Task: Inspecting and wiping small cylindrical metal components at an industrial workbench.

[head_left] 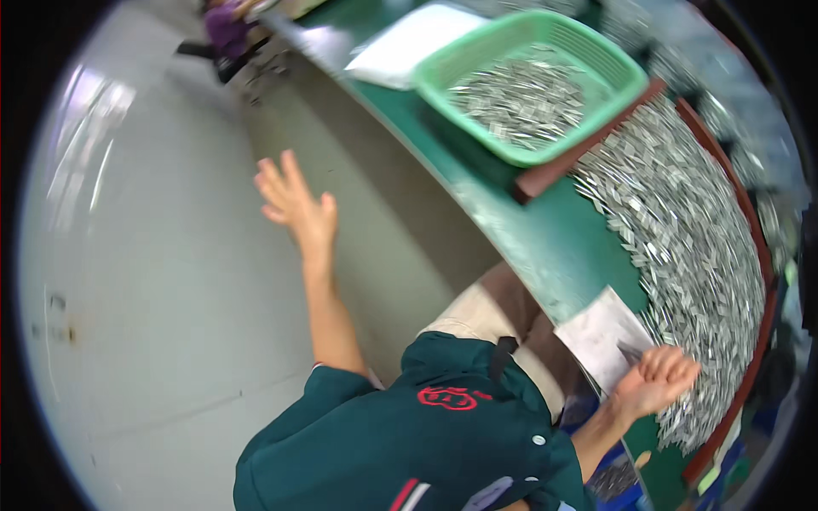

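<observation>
My left hand [300, 206] is raised over the floor at the left, away from the bench, its fingers spread and nothing in it. My right hand [656, 381] is at the bench's near right, its fingers curled in. It lies over the corner of a white sheet of paper [596, 334] and beside a wide heap of small flat silver metal pieces [682, 230]. A small dark pointed thing [629, 351] shows against the paper beside this hand; I cannot tell whether the hand grips it. The inside of the curled fingers is hidden.
A green plastic basket [618, 81] with more metal pieces stands on the green bench [545, 238]. Brown strips [588, 140] border the heap. A white sheet or bag [409, 43] lies behind the basket. Far off at the upper left, a person in purple [226, 30] sits on a chair.
</observation>
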Available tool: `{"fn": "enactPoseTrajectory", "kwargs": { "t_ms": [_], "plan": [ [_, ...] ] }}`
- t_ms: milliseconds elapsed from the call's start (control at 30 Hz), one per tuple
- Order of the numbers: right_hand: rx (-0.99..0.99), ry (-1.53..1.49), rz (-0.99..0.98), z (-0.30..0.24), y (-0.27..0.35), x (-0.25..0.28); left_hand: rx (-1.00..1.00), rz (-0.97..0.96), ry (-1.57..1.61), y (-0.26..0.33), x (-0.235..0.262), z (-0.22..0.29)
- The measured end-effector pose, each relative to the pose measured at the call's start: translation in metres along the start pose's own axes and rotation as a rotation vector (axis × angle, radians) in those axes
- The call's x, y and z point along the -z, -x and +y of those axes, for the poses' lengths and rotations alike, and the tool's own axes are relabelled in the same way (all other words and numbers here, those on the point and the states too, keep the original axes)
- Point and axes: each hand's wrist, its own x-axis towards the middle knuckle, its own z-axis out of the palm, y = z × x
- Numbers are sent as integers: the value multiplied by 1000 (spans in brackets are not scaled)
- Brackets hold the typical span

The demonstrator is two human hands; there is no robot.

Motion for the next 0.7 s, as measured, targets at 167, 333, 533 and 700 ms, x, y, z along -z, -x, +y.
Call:
{"fn": "enactPoseTrajectory", "kwargs": {
  "t_ms": [167,333,533,700],
  "plan": [
    [-57,-109,-32,13,-6,6,170,88,577,7,11,30],
    [-55,-132,-45,10,-12,13,-383,132,795,22,47,157],
    [-25,-90,-33,7,-12,17,-981,-374,1031,71,34,253],
    [-39,-96,-26,5,-10,18,-1115,-490,1054,95,26,293]
  ]
}}
